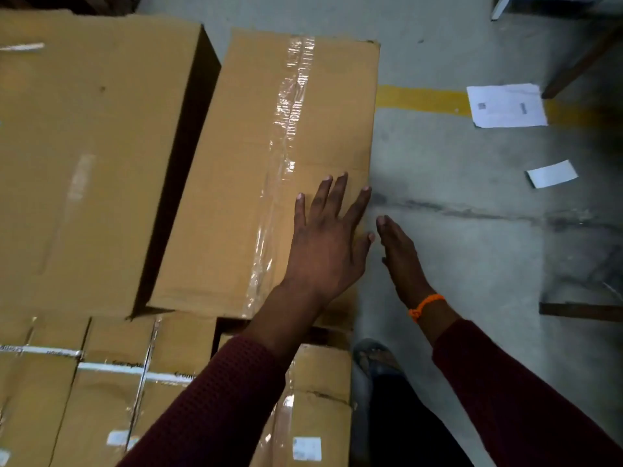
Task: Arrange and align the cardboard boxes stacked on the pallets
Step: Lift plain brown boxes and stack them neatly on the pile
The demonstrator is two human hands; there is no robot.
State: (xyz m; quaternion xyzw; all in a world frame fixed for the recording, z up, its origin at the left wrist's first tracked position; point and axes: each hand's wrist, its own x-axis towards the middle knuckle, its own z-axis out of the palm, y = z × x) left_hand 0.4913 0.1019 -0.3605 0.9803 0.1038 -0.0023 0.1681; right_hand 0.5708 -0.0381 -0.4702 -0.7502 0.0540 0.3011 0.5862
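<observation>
From the head camera, the taped box (pixel 236 170) sits on top of the stack. It is turned slightly, so a dark wedge-shaped gap opens between it and the larger box (pixel 91 156) on its left. A wrinkled tape strip (pixel 286 129) runs along its top. In front of it and one layer down lie the lower boxes (pixel 111 392); no pallet shows in this view.

The left hand (pixel 323 244) lies flat on the taped box's top near the right edge, with its fingers spread and straight. The right hand (pixel 401 257) is just off that right edge, fingers straight and held together, with an orange band (pixel 425 306) at the wrist. Whether it touches the side wall cannot be told.

Right of the taped box is bare floor (pixel 472 264) with a yellow line (pixel 421 99), a paper sheet (pixel 507 106) and a paper slip (pixel 551 174).

The box looks stiff at its edges and corners, softer mid-panel, and probably fairly heavy. The tape is slick, so palms are better placed on bare cardboard. A flat push low on the right wall, near a corner, should slide it leftward to close the gap without denting it.
</observation>
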